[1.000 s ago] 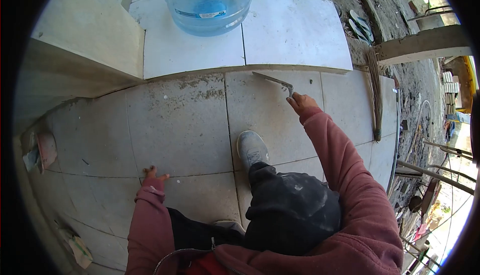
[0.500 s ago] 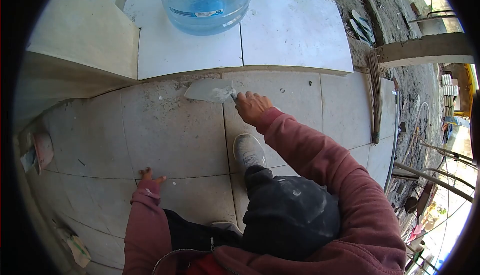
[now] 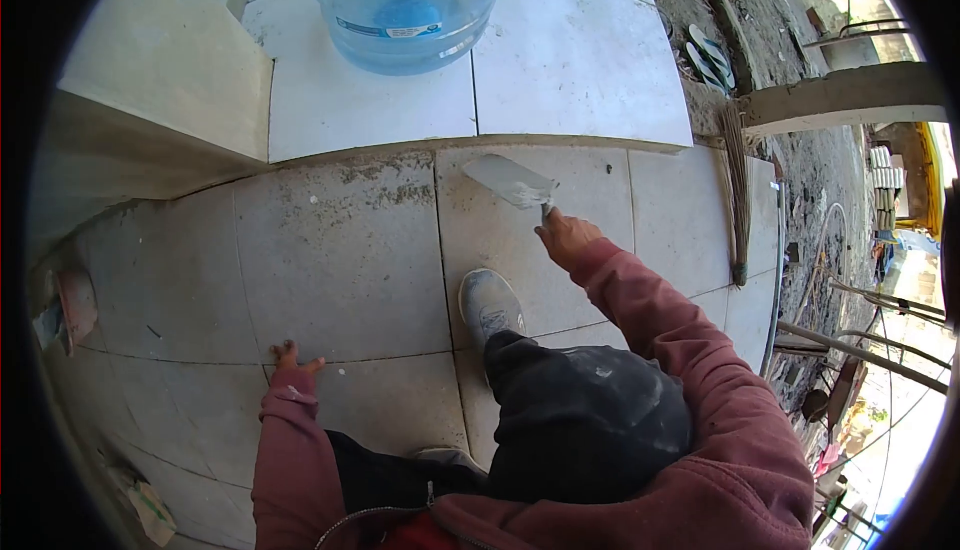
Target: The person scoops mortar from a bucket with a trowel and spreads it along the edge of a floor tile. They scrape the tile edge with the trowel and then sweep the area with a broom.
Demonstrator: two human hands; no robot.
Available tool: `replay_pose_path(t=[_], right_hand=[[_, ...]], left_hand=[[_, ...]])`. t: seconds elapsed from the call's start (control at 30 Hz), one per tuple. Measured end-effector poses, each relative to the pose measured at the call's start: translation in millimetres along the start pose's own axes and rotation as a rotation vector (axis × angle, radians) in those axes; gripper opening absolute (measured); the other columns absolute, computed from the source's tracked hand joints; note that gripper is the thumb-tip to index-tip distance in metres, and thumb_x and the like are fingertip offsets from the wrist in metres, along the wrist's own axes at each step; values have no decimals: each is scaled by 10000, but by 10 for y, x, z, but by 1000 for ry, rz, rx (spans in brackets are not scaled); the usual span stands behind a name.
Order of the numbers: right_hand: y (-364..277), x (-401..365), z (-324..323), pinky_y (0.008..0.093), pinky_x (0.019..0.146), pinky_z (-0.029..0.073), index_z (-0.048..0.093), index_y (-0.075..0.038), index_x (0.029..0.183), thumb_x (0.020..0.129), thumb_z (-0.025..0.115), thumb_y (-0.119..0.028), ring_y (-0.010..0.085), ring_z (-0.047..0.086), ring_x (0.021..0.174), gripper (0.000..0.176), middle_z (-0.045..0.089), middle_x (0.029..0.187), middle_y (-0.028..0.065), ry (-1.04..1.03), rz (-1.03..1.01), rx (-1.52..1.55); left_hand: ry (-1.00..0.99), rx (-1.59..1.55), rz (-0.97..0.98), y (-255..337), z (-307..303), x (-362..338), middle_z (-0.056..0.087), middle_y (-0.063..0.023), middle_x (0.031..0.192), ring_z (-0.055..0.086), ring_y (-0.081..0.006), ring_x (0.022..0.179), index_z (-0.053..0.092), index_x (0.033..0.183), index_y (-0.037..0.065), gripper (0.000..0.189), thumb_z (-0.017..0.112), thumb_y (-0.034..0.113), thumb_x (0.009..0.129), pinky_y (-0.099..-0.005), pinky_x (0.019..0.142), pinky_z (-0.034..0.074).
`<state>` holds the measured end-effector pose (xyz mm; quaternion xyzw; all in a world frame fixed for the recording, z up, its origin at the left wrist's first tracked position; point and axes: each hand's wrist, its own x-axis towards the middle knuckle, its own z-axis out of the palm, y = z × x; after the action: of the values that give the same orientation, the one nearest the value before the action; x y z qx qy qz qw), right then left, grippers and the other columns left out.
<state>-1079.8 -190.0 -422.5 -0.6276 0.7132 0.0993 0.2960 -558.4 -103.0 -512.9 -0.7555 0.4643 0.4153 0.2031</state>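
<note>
right hand (image 3: 566,236): clenched on the handle of the grey steel pointed trowel (image 3: 512,183)
trowel: laid flat on the grey tiled floor (image 3: 340,260), long axis pointed up-left from that hand
left hand (image 3: 292,358): spread on the floor, nothing grasped, well apart

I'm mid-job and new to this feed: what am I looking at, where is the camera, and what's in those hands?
There is no machine here. This is one fisheye picture from a camera on a person's head, looking down at their own body and hands. The right hand grips a trowel, blade low over the grey floor tiles beside a white-tiled step. The left hand rests, fingers spread, on the tiles. A water jug stands on the step, a broom lies at the right, and the person's shoe sits between the hands.
</note>
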Motion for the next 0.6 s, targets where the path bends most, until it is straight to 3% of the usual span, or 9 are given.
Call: replay_pose_path(t=[0.07,0.13,0.2,0.27,0.33,0.4,0.47,0.5,0.6], right_hand=[[-357,217,107,474,696,436,455,-8,967,866,425,-333,402,575,780,341,598,828,240,-74,-133,-5],[-280,377,174,473,692,437,478,-19,964,870,407,-352,404,573,765,353,601,812,231,-33,-197,-49],[37,337,129,480,677,437,516,-35,923,873,389,-370,407,572,743,362,604,794,223,125,4,37],[792,172,222,487,696,427,546,-35,868,880,368,-384,411,562,793,393,583,811,270,223,304,86],[1601,45,352,482,746,429,550,-6,862,882,349,-378,422,558,828,424,581,836,277,363,671,118],[2340,-105,386,487,748,425,538,4,867,879,353,-390,429,553,827,436,578,842,282,311,629,87],[1659,-444,-28,478,747,435,547,-29,930,870,364,-412,416,561,839,429,590,860,260,233,506,39],[1242,-520,-173,489,733,428,521,-32,957,871,368,-410,419,558,821,417,591,845,253,187,459,100],[826,-296,97,470,714,427,520,-16,943,863,391,-420,412,557,794,431,594,823,239,139,201,250]], left_hand=[[-24,-52,-152,228,-92,-106,0,-244,1409,84,-331,1315,172,1353,23,909,688,358,684,-354,1050,169],[52,-92,-110,297,-13,-100,5,-232,1414,87,-325,1316,168,1351,11,898,684,333,691,-351,1052,167],[137,-125,-66,212,26,-46,9,-220,1418,91,-319,1316,163,1349,0,887,681,308,698,-348,1054,164],[147,-138,234,54,68,111,0,-222,1417,51,-321,1321,159,1337,-36,900,684,304,689,-350,1058,142],[134,-56,214,240,42,-1,9,-224,1416,64,-312,1321,163,1335,-41,933,700,326,667,-331,1054,155],[112,37,201,404,51,-4,18,-225,1416,77,-302,1321,166,1334,-46,965,716,349,645,-312,1050,167],[98,177,21,516,112,53,5,-218,1418,43,-301,1325,147,1337,-46,984,716,363,646,-322,1053,158],[98,180,33,540,109,130,5,-218,1418,43,-301,1325,147,1337,-46,984,716,363,646,-322,1053,158],[84,103,-78,728,3,374,-39,-240,1410,-1,-329,1322,120,1347,-22,999,729,345,645,-359,1061,113]])
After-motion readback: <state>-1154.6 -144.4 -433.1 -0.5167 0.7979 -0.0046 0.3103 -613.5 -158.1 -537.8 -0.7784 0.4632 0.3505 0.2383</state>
